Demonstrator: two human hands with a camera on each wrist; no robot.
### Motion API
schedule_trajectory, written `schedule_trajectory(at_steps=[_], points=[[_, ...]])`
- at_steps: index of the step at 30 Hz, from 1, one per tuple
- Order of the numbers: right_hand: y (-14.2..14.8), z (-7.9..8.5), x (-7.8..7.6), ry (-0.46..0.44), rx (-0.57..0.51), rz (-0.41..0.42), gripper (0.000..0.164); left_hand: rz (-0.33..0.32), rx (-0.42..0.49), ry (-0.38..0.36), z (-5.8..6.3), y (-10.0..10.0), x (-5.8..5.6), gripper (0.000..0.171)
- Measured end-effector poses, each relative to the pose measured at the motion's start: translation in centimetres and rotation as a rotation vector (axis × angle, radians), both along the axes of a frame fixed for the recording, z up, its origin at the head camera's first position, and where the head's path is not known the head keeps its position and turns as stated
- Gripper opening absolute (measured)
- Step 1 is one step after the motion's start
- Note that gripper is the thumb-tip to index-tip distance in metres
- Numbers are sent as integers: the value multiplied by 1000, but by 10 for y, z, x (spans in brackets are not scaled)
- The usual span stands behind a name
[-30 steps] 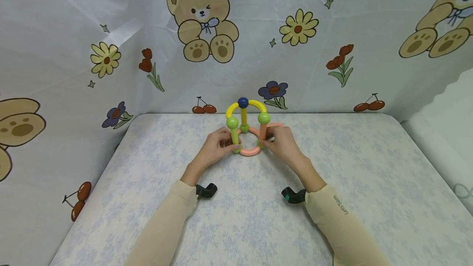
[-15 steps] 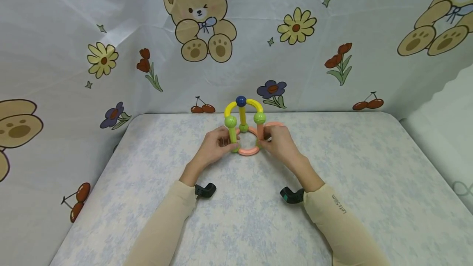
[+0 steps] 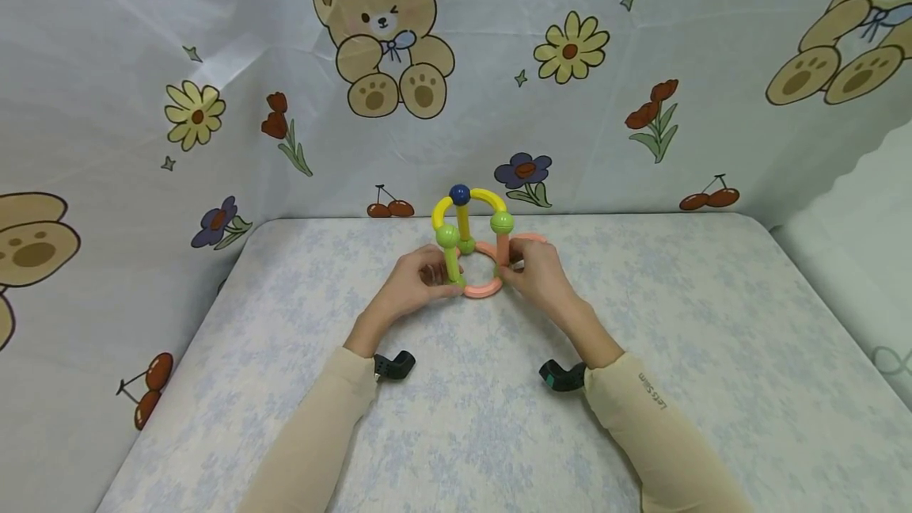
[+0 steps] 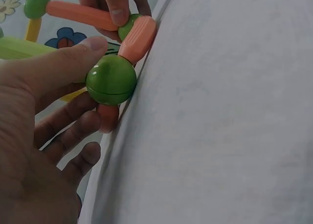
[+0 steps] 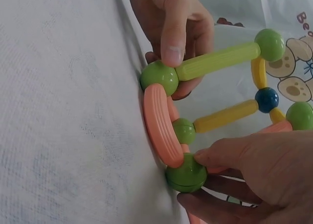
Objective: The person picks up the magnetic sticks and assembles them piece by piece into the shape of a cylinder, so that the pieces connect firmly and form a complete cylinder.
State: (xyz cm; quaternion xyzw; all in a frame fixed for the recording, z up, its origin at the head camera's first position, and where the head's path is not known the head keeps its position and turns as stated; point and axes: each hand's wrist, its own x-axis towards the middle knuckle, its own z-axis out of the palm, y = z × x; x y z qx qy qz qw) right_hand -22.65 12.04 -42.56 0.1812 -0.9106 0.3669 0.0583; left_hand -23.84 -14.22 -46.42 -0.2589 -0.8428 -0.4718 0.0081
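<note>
A magnetic ball-and-stick frame stands near the table's back edge. Its base is a ring of curved pink sticks [image 3: 483,291] joined by green balls. Upright on it are a green stick [image 3: 452,265], a yellow stick [image 3: 463,222] at the back and a pink stick [image 3: 503,249]. Curved yellow sticks [image 3: 488,198] meet at a blue ball [image 3: 459,195] on top. My left hand [image 3: 409,283] pinches the left base ball [image 4: 111,79] between thumb and fingers. At the right base ball [image 5: 186,172], my right hand [image 3: 545,275] pinches with thumb above and fingers below.
Another curved pink stick [image 3: 530,237] juts out behind my right hand. The table [image 3: 456,418] has a pale floral cover, and a bear-print cloth [image 3: 492,101] hangs just beyond its back edge. Black wrist devices [image 3: 394,366] are strapped on both arms.
The frame's top has shifted slightly to the left, and my left thumb sits a little lower at its base ball. Both hands keep hold; the head view has drifted slightly.
</note>
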Motion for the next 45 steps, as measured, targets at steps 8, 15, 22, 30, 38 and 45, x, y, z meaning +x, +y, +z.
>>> schedule_trajectory(at_steps=[8, 15, 22, 30, 38, 45], points=[[4, -5, -4, 12, -47, 27, 13, -21, 62, -84, 6, -3, 1, 31], [6, -7, -5, -4, -34, 3, 16, -40, 87, -76, 6, 0, 3, 25], [7, -6, -5, -4, -26, -10, 15, -32, 31, -43, 10, 2, 4, 22], [6, -7, -5, -10, -42, -8, 14, -20, 34, -45, 7, 0, 3, 24], [5, -9, -7, -51, -92, 8, 14, 22, 31, -110, 7, -10, -1, 51], [8, -14, -9, -55, -120, 54, 18, 41, -1, -185, 6, -14, -2, 77]])
